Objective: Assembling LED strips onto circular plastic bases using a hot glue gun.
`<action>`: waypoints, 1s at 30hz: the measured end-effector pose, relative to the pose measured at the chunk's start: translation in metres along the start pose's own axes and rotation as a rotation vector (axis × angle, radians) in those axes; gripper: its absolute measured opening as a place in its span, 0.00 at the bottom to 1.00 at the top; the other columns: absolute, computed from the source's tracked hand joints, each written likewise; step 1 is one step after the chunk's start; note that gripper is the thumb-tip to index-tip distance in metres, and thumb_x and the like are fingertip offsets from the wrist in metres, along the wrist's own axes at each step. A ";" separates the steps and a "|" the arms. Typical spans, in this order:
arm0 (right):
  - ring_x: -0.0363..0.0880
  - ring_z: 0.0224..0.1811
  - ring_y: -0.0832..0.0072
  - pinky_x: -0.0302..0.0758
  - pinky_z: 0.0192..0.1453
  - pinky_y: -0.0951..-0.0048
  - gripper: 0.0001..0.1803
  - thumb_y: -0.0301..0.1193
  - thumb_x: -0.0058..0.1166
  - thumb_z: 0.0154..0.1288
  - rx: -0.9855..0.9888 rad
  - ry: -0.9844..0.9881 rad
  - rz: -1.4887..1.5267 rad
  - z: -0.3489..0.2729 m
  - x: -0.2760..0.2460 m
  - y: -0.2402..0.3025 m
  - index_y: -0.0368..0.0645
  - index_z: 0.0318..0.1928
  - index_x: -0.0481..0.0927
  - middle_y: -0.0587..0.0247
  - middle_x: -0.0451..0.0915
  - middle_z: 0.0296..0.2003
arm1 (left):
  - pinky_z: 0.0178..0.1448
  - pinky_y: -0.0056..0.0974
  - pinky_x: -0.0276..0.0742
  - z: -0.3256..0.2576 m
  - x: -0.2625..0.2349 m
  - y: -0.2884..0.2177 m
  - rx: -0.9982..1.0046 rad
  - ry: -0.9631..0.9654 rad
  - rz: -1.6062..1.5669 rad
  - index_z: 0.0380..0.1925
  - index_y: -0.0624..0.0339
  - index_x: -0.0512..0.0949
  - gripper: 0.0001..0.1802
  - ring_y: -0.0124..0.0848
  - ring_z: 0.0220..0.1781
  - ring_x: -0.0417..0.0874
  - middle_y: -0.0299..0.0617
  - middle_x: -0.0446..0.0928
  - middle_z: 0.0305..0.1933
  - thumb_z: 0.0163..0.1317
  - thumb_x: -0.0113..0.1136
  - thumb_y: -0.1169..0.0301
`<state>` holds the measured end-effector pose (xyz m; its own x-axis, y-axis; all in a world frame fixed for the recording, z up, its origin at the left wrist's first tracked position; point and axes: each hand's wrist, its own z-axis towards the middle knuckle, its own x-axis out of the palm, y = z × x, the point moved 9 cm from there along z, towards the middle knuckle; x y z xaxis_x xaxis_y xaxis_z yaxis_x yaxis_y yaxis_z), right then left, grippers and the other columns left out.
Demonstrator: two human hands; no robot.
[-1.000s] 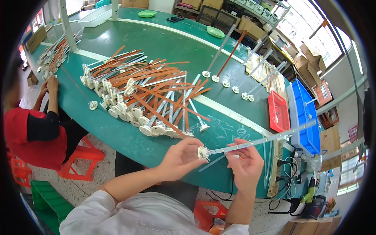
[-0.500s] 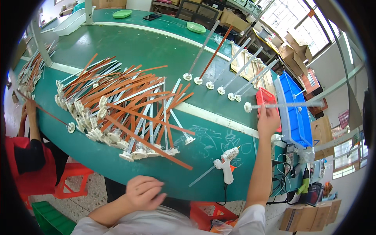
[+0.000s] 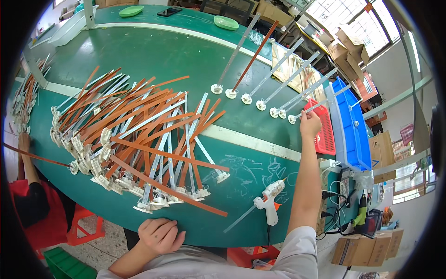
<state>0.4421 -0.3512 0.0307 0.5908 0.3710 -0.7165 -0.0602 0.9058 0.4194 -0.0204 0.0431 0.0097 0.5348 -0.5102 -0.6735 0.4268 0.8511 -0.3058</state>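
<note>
At the far left edge, another person in a red top (image 3: pixel 35 218) sits beside the green bench (image 3: pixel 153 56), with one forearm raised along the bench edge; a red stool (image 3: pixel 83 228) stands under this person. On the left half of the bench lies a big, loose pile of strips (image 3: pixel 139 139), orange-brown ones and silver ones mixed and crossing each other, most with a small white end cap toward the near edge. At the near edge, in front of this pile, the left hand (image 3: pixel 160 235) rests against the rim of the bench; its fingers are curled into a loose fist and hold nothing. A little more to the right, a white glue gun (image 3: pixel 267 202) lies on the bench surface beside some chalk scribbles, its nozzle toward the far right. Beyond it, a separate row of strips (image 3: pixel 260 95) lies side by side, each with its white cap toward the person and its long part reaching to the far side. The right arm is stretched out over the bench, and the right hand (image 3: pixel 310 124) is at the right end of this row; its fingers pinch the near end of the last silver strip (image 3: pixel 320 104), close to its cap. Just beside this hand stands a red basket (image 3: pixel 325 135), and next to it a blue crate (image 3: pixel 350 125). Cardboard boxes (image 3: pixel 346 46) are stacked further back at the right.
</note>
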 end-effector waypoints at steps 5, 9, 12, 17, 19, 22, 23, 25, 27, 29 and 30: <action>0.88 0.29 0.69 0.80 0.42 0.68 0.11 0.36 0.67 0.62 -0.046 0.005 -0.094 0.007 0.004 0.001 0.41 0.35 0.88 0.63 0.88 0.26 | 0.29 0.34 0.70 0.005 -0.002 -0.001 0.009 -0.010 0.008 0.24 0.59 0.80 0.09 0.33 0.32 0.83 0.36 0.82 0.32 0.47 0.70 0.67; 0.88 0.32 0.66 0.81 0.45 0.66 0.15 0.41 0.67 0.61 -0.023 0.055 -0.085 0.006 0.001 0.002 0.41 0.36 0.89 0.60 0.88 0.27 | 0.29 0.34 0.69 0.004 -0.004 0.002 0.002 -0.026 0.004 0.25 0.59 0.80 0.10 0.32 0.31 0.83 0.36 0.83 0.33 0.46 0.70 0.68; 0.88 0.35 0.60 0.80 0.44 0.61 0.20 0.46 0.68 0.59 0.038 0.005 -0.246 0.001 -0.024 0.010 0.41 0.39 0.89 0.55 0.88 0.31 | 0.29 0.35 0.70 -0.004 -0.006 0.003 0.002 -0.057 -0.003 0.28 0.60 0.80 0.11 0.33 0.31 0.83 0.37 0.83 0.34 0.45 0.70 0.69; 0.87 0.32 0.60 0.81 0.44 0.61 0.18 0.43 0.68 0.60 0.030 -0.053 0.000 -0.052 -0.078 0.069 0.39 0.38 0.88 0.55 0.88 0.30 | 0.30 0.33 0.70 -0.004 -0.010 0.003 -0.001 -0.090 -0.003 0.31 0.59 0.80 0.12 0.31 0.32 0.83 0.36 0.83 0.33 0.45 0.71 0.69; 0.86 0.32 0.62 0.80 0.43 0.63 0.15 0.38 0.68 0.61 -0.106 0.222 0.215 -0.102 -0.080 0.158 0.38 0.37 0.87 0.57 0.87 0.30 | 0.31 0.33 0.72 -0.004 -0.013 0.002 -0.003 -0.117 -0.006 0.30 0.58 0.80 0.12 0.32 0.32 0.83 0.36 0.82 0.33 0.45 0.72 0.69; 0.85 0.39 0.62 0.79 0.46 0.65 0.11 0.31 0.68 0.58 -0.785 0.615 0.408 -0.212 -0.088 0.309 0.39 0.39 0.85 0.55 0.86 0.37 | 0.30 0.36 0.75 -0.010 -0.016 0.002 0.004 -0.162 -0.013 0.31 0.59 0.81 0.14 0.34 0.32 0.84 0.37 0.83 0.34 0.43 0.73 0.69; 0.84 0.41 0.60 0.79 0.47 0.64 0.11 0.30 0.68 0.57 -0.839 0.670 0.416 -0.232 -0.084 0.326 0.39 0.39 0.85 0.55 0.86 0.38 | 0.31 0.36 0.76 -0.011 -0.016 0.002 -0.001 -0.155 -0.033 0.32 0.59 0.82 0.14 0.34 0.33 0.84 0.38 0.83 0.34 0.43 0.74 0.70; 0.84 0.43 0.58 0.79 0.48 0.62 0.12 0.29 0.68 0.56 -0.916 0.730 0.451 -0.254 -0.078 0.351 0.39 0.40 0.84 0.54 0.86 0.40 | 0.32 0.36 0.77 -0.012 -0.020 0.004 -0.026 -0.144 -0.070 0.32 0.59 0.82 0.14 0.35 0.34 0.84 0.38 0.83 0.34 0.43 0.74 0.71; 0.82 0.44 0.57 0.78 0.49 0.61 0.12 0.28 0.67 0.55 -0.928 0.789 0.412 -0.264 -0.073 0.366 0.39 0.40 0.84 0.55 0.85 0.38 | 0.35 0.38 0.79 -0.011 -0.025 0.007 -0.073 -0.150 -0.188 0.33 0.60 0.82 0.13 0.36 0.35 0.85 0.38 0.83 0.34 0.45 0.73 0.75; 0.83 0.42 0.57 0.79 0.48 0.60 0.11 0.28 0.66 0.56 -0.948 0.795 0.355 -0.274 -0.069 0.376 0.38 0.40 0.83 0.56 0.85 0.36 | 0.36 0.39 0.79 -0.011 -0.038 0.007 -0.079 -0.197 -0.183 0.33 0.60 0.82 0.13 0.36 0.36 0.85 0.39 0.83 0.35 0.46 0.73 0.76; 0.83 0.40 0.57 0.79 0.46 0.59 0.11 0.27 0.65 0.57 -0.946 0.803 0.285 -0.278 -0.063 0.377 0.37 0.40 0.83 0.56 0.85 0.34 | 0.38 0.40 0.80 -0.012 -0.046 0.009 -0.081 -0.232 -0.200 0.34 0.60 0.82 0.13 0.37 0.36 0.85 0.39 0.83 0.35 0.46 0.73 0.77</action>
<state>0.1583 0.0241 0.0789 -0.1691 0.2952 -0.9403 -0.8479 0.4429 0.2915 -0.0497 0.0753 0.0302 0.6024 -0.6752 -0.4257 0.4859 0.7333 -0.4755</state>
